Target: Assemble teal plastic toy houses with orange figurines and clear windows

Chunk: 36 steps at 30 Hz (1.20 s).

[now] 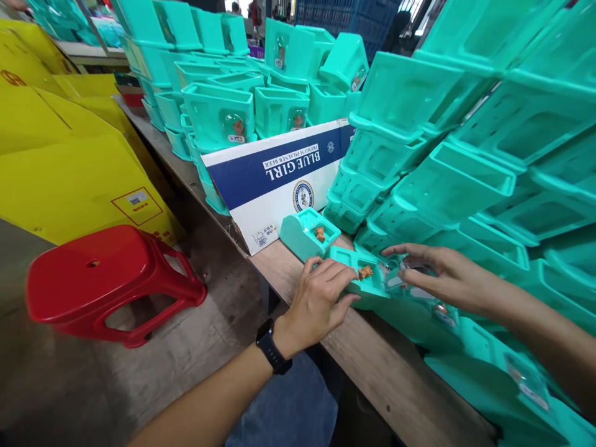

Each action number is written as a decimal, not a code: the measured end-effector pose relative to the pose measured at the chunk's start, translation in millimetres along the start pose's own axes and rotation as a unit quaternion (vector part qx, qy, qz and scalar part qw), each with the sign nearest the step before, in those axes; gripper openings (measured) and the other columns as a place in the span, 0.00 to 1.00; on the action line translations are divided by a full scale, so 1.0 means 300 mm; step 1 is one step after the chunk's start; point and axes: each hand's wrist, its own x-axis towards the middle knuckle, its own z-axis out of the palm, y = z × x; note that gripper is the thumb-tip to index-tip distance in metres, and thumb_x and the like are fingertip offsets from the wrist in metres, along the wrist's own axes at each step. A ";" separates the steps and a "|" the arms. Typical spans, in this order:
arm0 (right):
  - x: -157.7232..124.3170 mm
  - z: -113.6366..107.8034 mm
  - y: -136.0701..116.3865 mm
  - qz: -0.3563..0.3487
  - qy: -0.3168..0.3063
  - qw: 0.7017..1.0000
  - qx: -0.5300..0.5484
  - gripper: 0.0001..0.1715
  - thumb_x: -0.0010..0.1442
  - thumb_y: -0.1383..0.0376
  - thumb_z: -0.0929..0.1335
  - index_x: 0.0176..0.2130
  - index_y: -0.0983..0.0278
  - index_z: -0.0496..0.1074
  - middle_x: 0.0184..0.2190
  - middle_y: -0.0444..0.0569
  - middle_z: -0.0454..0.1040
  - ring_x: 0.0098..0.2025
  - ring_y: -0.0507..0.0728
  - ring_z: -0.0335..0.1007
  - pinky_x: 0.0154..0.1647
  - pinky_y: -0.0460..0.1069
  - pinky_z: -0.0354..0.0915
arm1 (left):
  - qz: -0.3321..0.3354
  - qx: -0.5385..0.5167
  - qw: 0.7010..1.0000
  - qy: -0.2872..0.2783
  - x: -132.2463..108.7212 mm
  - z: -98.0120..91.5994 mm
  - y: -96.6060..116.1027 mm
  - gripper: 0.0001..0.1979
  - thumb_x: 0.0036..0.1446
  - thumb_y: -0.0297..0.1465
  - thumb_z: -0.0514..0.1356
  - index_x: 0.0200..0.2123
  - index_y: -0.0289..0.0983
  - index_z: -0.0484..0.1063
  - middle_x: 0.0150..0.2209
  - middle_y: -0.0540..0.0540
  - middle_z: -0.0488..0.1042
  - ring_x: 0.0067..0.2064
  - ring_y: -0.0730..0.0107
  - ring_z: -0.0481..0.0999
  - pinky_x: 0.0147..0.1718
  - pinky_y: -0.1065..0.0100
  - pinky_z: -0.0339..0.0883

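My left hand, with a dark watch on its wrist, curls its fingers over the near end of a teal plastic box. A small orange-brown figure lies in that box's recess. My right hand pinches a clear plastic cover at the box's right end; some of the cover is hidden by the fingers. Just beyond my left hand stands another teal box, with a similar figure in its recess.
Stacked teal boxes rise on the right, with more at the back. A white and blue cardboard piece leans behind the work spot on the wooden bench. A red stool and yellow sacks are at left.
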 end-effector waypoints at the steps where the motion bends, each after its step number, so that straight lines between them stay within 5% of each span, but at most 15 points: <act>1: 0.000 0.006 -0.008 0.008 -0.001 1.000 -0.016 0.31 0.60 0.49 0.64 0.55 0.61 0.76 0.23 0.47 0.77 0.23 0.61 0.71 0.23 0.53 0.62 | 0.001 0.000 1.000 0.001 0.000 0.000 0.001 0.13 0.61 0.26 0.70 0.46 0.39 0.72 0.45 0.47 0.82 0.47 0.57 0.79 0.50 0.57 0.61; 11: 0.005 0.031 -0.102 0.094 0.009 0.991 -0.095 0.21 0.63 0.56 0.64 0.51 0.62 0.74 0.26 0.47 0.81 0.26 0.60 0.76 0.28 0.50 0.63 | -0.003 0.021 0.999 -0.026 0.009 -0.023 0.012 0.13 0.60 0.26 0.71 0.45 0.38 0.72 0.46 0.48 0.81 0.47 0.60 0.78 0.51 0.59 0.58; 14: 0.026 0.018 -0.117 0.132 -0.023 0.976 -0.172 0.12 0.62 0.57 0.67 0.33 0.61 0.75 0.25 0.49 0.79 0.28 0.60 0.74 0.27 0.50 0.59 | 0.003 0.044 0.998 -0.049 0.016 -0.036 0.018 0.11 0.62 0.27 0.70 0.44 0.38 0.72 0.45 0.48 0.81 0.46 0.60 0.77 0.50 0.58 0.58; 17: 0.056 0.002 -0.124 0.128 -0.088 0.962 -0.225 0.23 0.65 0.57 0.65 0.20 0.60 0.67 0.21 0.50 0.76 0.26 0.58 0.71 0.26 0.50 0.55 | 0.013 0.055 0.997 -0.055 0.019 -0.039 0.022 0.10 0.62 0.27 0.69 0.44 0.38 0.72 0.42 0.48 0.80 0.45 0.60 0.77 0.48 0.59 0.58; 23: 0.079 0.000 -0.135 0.115 -0.111 0.955 -0.252 0.19 0.65 0.61 0.65 0.24 0.61 0.70 0.27 0.52 0.80 0.31 0.58 0.75 0.30 0.49 0.58 | 0.028 0.044 0.998 -0.043 0.014 -0.022 0.018 0.08 0.62 0.26 0.68 0.43 0.37 0.73 0.40 0.49 0.81 0.43 0.61 0.77 0.52 0.58 0.60; 31: 0.058 0.047 -0.181 0.106 -0.048 0.945 -0.307 0.14 0.64 0.66 0.63 0.27 0.62 0.72 0.29 0.55 0.79 0.34 0.61 0.76 0.29 0.50 0.51 | 0.034 0.061 0.996 -0.057 0.015 -0.014 0.035 0.05 0.64 0.25 0.66 0.40 0.38 0.74 0.38 0.49 0.81 0.44 0.61 0.78 0.59 0.55 0.61; 36: 0.031 0.006 -0.134 0.059 -0.067 0.967 -0.239 0.27 0.68 0.52 0.62 0.24 0.62 0.72 0.22 0.49 0.76 0.25 0.55 0.70 0.26 0.49 0.55 | 0.023 0.041 0.997 -0.058 0.000 -0.022 0.040 0.08 0.65 0.26 0.66 0.47 0.38 0.73 0.43 0.47 0.82 0.46 0.60 0.79 0.58 0.53 0.63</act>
